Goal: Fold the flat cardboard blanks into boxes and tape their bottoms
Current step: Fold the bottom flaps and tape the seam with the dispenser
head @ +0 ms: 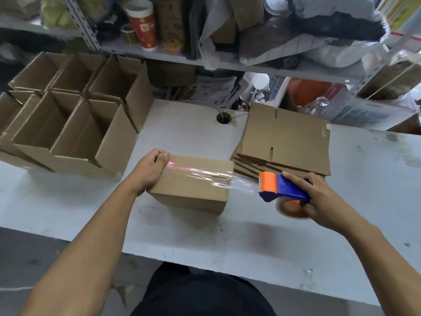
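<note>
The left hand [152, 170] grips the left end of the folded box [193, 183] mid-bench, fingers curled over its far edge. The right hand [319, 197] holds a blue-and-orange tape dispenser [282, 187], clear tape [211, 176] stretched across the box's seam. Flat blanks [284, 142] lie stacked just beyond; open finished boxes [75, 119] crowd the bench [227, 236] at far left.

Left grip [151, 171] curls downward, arm extended (right grip [319, 197] clenched, wrist angled inward).

Taped box [193, 185] beside flat blanks [284, 142]
</note>
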